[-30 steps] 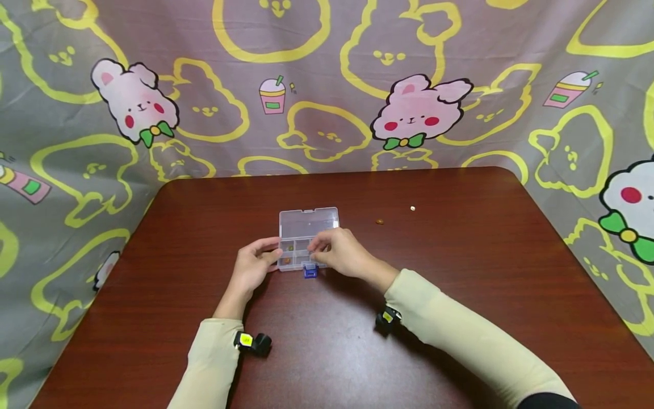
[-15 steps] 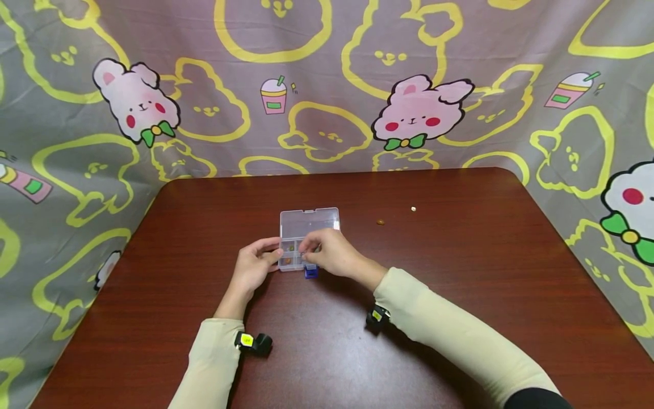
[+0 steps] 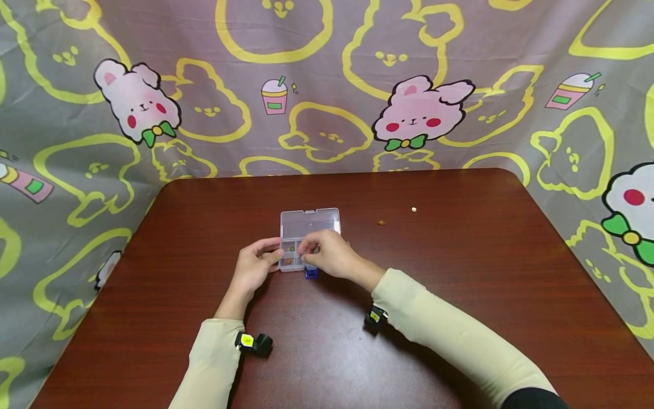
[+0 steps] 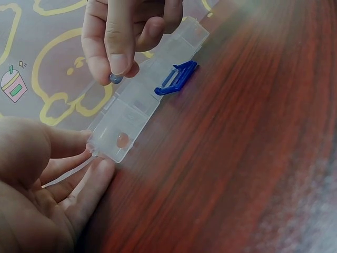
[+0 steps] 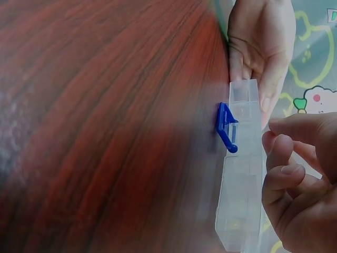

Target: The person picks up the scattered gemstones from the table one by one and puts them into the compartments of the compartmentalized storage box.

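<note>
A clear plastic compartment box (image 3: 310,225) lies on the table with its lid raised at the back. Its blue latch (image 3: 311,273) hangs at the front edge. My left hand (image 3: 255,262) holds the box's left end between thumb and fingers. Over the compartments, my right hand (image 3: 329,253) pinches a small blue-grey bead (image 4: 116,78), seen best in the left wrist view. An orange-brown bead (image 4: 122,140) sits in the front left compartment; a greenish one (image 3: 292,249) is in the compartment behind it. The right hand hides the box's right side in the head view.
On the dark red wooden table (image 3: 434,272), a brown bead (image 3: 381,222) and a small white bead (image 3: 414,209) lie right of the box, towards the back. A patterned curtain (image 3: 327,85) rises behind the table and along both sides.
My right hand has shifted left across the box, from its middle divisions towards the left compartments, then nearly stopped. The left hand and the box have stayed in place.
</note>
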The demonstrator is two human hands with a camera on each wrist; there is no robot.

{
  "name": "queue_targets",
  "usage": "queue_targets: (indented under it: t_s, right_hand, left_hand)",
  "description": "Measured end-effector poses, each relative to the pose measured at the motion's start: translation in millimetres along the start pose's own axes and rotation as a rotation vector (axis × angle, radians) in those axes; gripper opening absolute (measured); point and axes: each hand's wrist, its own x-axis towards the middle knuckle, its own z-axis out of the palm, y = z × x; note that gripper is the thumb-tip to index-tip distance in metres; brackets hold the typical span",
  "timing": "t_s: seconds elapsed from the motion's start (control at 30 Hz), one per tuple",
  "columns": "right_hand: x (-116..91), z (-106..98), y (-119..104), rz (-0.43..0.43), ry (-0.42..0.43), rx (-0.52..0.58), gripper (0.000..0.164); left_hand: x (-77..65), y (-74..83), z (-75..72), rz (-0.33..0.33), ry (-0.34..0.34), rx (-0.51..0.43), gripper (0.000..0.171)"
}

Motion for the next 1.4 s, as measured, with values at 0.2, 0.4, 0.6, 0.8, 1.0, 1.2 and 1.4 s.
queue_targets:
  t_s: [0.2,0.4,0.6,0.8,1.0,1.2,1.4]
  right_hand:
    - [-0.1,-0.5,-1.2,-0.011,-0.002,-0.026,0.007]
    - [-1.5,-2.5,-1.4,-0.004,-0.001,-0.046,0.007]
    - [-4.2,-3.7,-2.3,-0.009,-0.002,-0.061,0.007]
    - [-7.5,-8.5,-2.2,-0.023,0.006,-0.055,0.006]
    - [-13.4,-17.7,2.4,-0.019,0.036,-0.062,0.005]
    - [-22.7,-26.0,10.8,-0.041,0.058,-0.078,0.006]
    - [-35.1,-37.7,19.7,-0.034,0.072,-0.057,0.007]
  left_hand:
    - [-0.4,0.9,0.5,-0.005,0.001,0.008,0.033]
    - [-0.6,2.1,1.1,-0.007,0.000,0.007,0.033]
    - [-1.5,3.5,1.3,-0.013,0.002,0.005,0.034]
    - [0.4,1.2,2.4,-0.008,0.006,0.012,0.032]
    - [0.4,1.5,1.8,-0.011,0.009,0.016,0.033]
    - [-0.4,1.5,1.4,-0.005,0.002,0.018,0.033]
    - [-1.8,1.6,0.6,0.000,-0.001,0.022,0.034]
